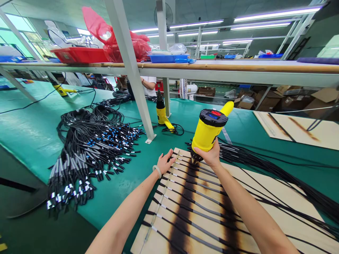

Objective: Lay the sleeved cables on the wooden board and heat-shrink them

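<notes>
My right hand (210, 154) is wrapped round a yellow heat gun (205, 135) with a black cap, its nozzle pointing down close above the far end of a wooden board (164, 225). Black cables with grey sleeves (203, 204) lie side by side across the board, over dark scorched bands. My left hand (165, 162), a pale bracelet on its wrist, rests at the board's far left corner beside the cable ends. Its fingers are spread over the nearest ends, and nothing is gripped in it.
A big bundle of black cables (90, 141) lies left on the green table (111, 197). A second heat gun (161, 114) stands behind a white post (132, 70). More cables (265, 165) run off right. A shelf (225, 67) crosses above; a person (149, 84) is beyond.
</notes>
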The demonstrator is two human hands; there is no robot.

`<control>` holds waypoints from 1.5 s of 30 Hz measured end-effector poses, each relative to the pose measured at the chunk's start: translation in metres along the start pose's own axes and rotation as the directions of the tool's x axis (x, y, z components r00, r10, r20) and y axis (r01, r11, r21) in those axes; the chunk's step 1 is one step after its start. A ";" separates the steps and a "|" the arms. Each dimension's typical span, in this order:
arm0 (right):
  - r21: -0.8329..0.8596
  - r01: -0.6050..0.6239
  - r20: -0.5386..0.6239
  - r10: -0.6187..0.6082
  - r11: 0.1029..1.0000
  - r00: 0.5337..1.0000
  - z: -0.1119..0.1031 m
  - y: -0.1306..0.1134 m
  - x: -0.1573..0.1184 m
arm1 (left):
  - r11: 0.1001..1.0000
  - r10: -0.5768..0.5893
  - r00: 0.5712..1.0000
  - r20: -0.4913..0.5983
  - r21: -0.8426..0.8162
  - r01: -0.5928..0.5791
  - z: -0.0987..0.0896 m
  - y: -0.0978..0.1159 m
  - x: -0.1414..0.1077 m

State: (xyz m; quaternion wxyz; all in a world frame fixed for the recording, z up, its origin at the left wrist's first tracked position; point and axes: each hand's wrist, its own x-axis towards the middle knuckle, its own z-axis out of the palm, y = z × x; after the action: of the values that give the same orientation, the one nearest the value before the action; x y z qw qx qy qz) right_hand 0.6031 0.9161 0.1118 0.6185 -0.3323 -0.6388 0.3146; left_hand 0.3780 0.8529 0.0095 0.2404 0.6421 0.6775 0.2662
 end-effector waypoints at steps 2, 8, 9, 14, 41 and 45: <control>-0.001 0.002 0.007 -0.002 1.000 1.000 0.002 0.000 0.000 | 1.000 0.001 1.000 -0.006 -0.003 -0.001 0.000 0.000 0.000; -0.005 0.003 0.012 -0.003 1.000 1.000 0.005 -0.002 0.002 | 1.000 -0.012 1.000 -0.003 0.027 0.012 -0.001 0.003 -0.001; -0.008 0.006 0.011 -0.006 1.000 1.000 0.005 -0.002 0.002 | 0.999 -0.013 1.000 -0.004 0.032 0.013 -0.001 0.004 -0.001; -0.013 0.021 0.015 -0.021 1.000 1.000 0.005 -0.001 0.003 | 0.998 -0.010 1.000 -0.004 0.059 0.010 -0.001 0.003 -0.001; 0.108 -0.112 0.017 0.110 0.988 0.994 0.009 0.020 0.019 | 1.000 0.003 1.000 -0.006 0.024 -0.003 0.002 -0.002 -0.001; 0.104 -0.140 0.014 0.139 0.985 0.990 0.009 0.023 0.022 | 1.000 0.002 1.000 -0.002 0.023 -0.002 0.003 -0.004 -0.001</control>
State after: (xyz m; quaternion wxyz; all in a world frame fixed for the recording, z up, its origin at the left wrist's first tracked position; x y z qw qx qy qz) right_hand 0.5945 0.9470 0.1058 0.6094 -0.3424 -0.5987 0.3911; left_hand 0.3769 0.8523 0.0051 0.2318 0.6452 0.6803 0.2593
